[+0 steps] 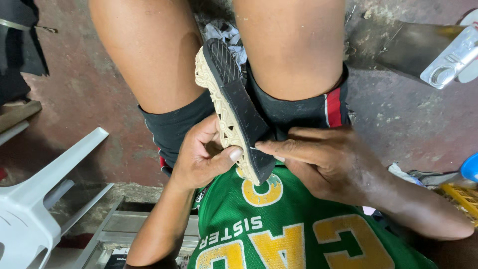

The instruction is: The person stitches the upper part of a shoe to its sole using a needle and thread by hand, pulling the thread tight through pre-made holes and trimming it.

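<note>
A shoe sole (234,99), black on its tread face with a cream patterned rim, stands on edge between my knees, its heel end resting against my green shirt (279,229). My left hand (201,154) grips the cream side near the heel, thumb pressed on the rim. My right hand (323,162) lies against the black side, forefinger and thumb pinched at the sole's edge where a thin pale tip, possibly a needle, shows (255,148). I cannot tell what that tip belongs to.
A white plastic chair (40,199) stands at the lower left on the reddish concrete floor (94,89). A metal frame (119,229) sits below my left arm. A silvery tube-like item (450,62) lies upper right; a yellow crate (460,197) and blue lid (470,167) at right.
</note>
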